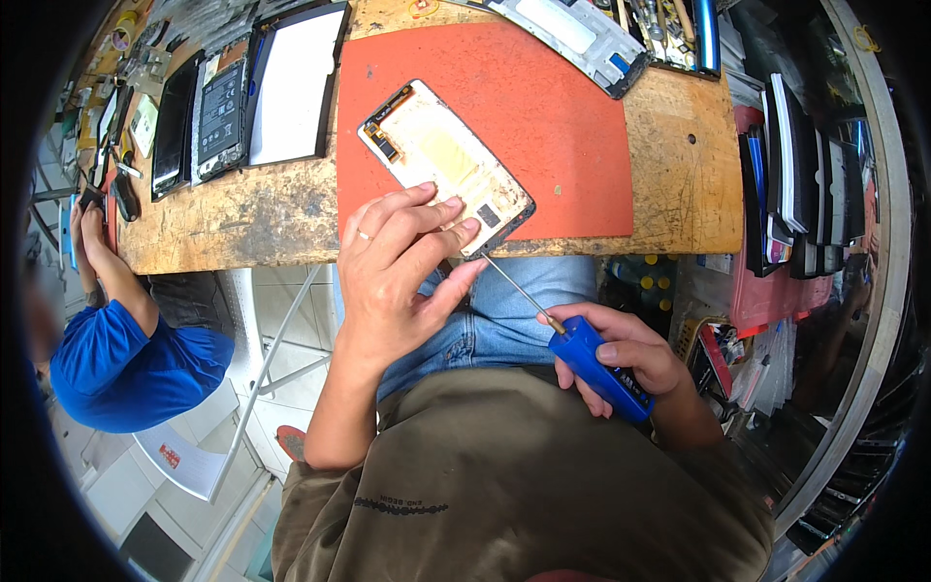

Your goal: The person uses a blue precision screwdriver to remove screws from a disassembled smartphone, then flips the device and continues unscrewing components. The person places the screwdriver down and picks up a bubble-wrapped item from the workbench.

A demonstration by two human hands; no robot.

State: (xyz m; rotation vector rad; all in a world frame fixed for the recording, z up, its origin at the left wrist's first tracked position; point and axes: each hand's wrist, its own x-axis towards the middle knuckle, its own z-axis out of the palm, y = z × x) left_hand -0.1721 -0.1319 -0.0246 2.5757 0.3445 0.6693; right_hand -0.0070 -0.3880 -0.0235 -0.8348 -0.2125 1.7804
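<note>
A phone screen panel [441, 145], its pale, stained back facing up, lies slantwise on a red mat [572, 145]. Along its far end runs an orange-and-black flex cable. My left hand [398, 252], with a ring on one finger, holds the panel by its near part, fingers pressed on top and thumb at the near corner. In my right hand [630, 359] is a blue handheld electric tool [596, 369] with a long thin metal shaft. The shaft's tip reaches the panel's near edge beside my left thumb; exact contact is too small to tell.
A metal phone frame [572, 44] lies at the mat's far right. To the left are an opened phone [223, 116], a dark phone [175, 126] and a white-topped tray [296, 82]. A co-worker in blue [145, 359] sits left. Shelves with folders [790, 165] stand right.
</note>
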